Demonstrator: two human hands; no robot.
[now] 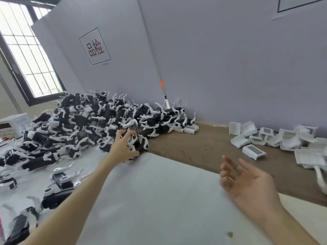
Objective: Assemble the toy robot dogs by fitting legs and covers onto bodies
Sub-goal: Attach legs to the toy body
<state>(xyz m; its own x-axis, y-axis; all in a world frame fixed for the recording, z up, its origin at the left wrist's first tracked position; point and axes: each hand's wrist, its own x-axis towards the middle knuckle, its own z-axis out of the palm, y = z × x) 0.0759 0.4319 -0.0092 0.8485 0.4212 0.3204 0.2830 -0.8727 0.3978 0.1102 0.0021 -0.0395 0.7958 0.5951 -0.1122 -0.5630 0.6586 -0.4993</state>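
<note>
Left hand (123, 145) reaches to the near edge of a large pile of black dog bodies with white legs fitted (85, 124), fingers curled round one body (136, 138); right hand (247, 181) hovers spread and empty. White covers (254, 151) lie loose, well apart at right, so by my reading legs are mostly done and covers remain. Desk (194, 144): brown top under a white sheet (159, 191), against pale partition walls, a sign and barred window at left.

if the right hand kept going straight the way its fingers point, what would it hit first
Probably bare brown tabletop; the right hand is open, fingers pointing up-left between the dog pile and the white covers. Depth is unclear.
</note>
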